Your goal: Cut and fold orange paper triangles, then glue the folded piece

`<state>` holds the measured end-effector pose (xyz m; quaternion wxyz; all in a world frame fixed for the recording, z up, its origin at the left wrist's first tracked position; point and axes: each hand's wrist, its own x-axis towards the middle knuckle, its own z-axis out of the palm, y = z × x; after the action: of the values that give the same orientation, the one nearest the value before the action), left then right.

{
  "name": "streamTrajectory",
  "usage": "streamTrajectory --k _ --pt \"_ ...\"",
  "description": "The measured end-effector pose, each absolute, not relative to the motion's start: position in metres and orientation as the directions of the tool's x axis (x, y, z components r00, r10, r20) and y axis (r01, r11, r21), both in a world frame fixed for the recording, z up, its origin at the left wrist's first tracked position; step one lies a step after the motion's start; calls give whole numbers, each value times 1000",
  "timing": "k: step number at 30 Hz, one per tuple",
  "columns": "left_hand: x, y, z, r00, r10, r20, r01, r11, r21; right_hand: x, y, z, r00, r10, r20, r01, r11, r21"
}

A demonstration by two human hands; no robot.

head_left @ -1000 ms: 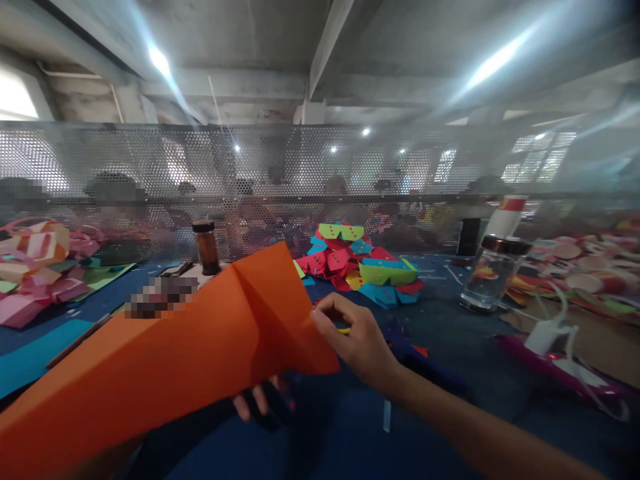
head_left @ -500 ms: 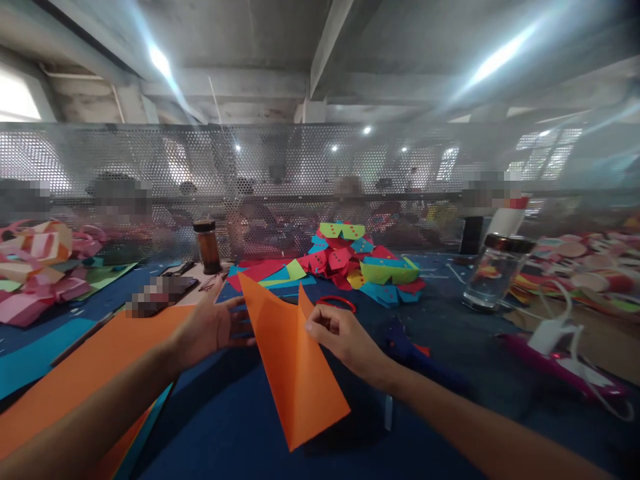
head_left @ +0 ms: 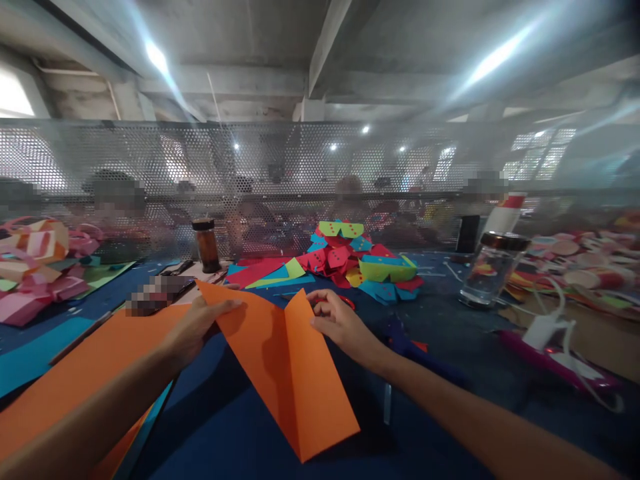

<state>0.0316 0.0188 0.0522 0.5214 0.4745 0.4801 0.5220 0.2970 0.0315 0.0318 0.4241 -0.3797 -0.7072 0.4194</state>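
Note:
An orange sheet of paper point(head_left: 280, 367) with a lengthwise crease is spread partly apart between my hands, above the dark blue table point(head_left: 200, 413). My left hand point(head_left: 203, 320) grips its upper left edge, thumb on top and the other fingers behind the sheet. At the upper right edge my right hand point(head_left: 340, 323) pinches the folded flap with bent fingers. Red-handled scissors point(head_left: 347, 303) lie partly hidden behind my right hand. Larger orange sheets point(head_left: 115, 353) are stacked under my left forearm.
A pile of colourful folded paper pieces point(head_left: 345, 257) sits beyond my hands. A dark-lidded jar point(head_left: 207, 247) and a phone point(head_left: 165, 293) are at left. Right are a glass bottle point(head_left: 493, 270), a purple power strip point(head_left: 555, 360) and a dark blue tool point(head_left: 420, 350). A perforated screen point(head_left: 280, 157) stands behind.
My left hand, open beside the paper before, now holds its left edge. The sheet has spread wider to the left, and its crease is more open. My right hand still holds the flap.

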Motion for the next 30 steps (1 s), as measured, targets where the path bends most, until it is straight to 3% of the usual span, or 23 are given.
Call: streamTrajectory --k 8,17,23,27,30 --pt "31 17 55 -58 998 20 -27 -21 999 302 39 27 -386 858 339 382 483 -788" --pt "-2 38 53 -158 983 91 121 -72 990 299 36 28 -421 852 311 291 451 -844" --pt "-24 42 68 139 989 58 356 -105 929 296 35 24 -485 860 159 44 206 -978" --pt "-28 39 72 295 954 -51 544 -124 830 294 39 18 -504 860 82 60 130 -990" --pt "-23 39 64 351 932 -84 572 -142 808 291 37 14 -529 846 68 58 116 -992"
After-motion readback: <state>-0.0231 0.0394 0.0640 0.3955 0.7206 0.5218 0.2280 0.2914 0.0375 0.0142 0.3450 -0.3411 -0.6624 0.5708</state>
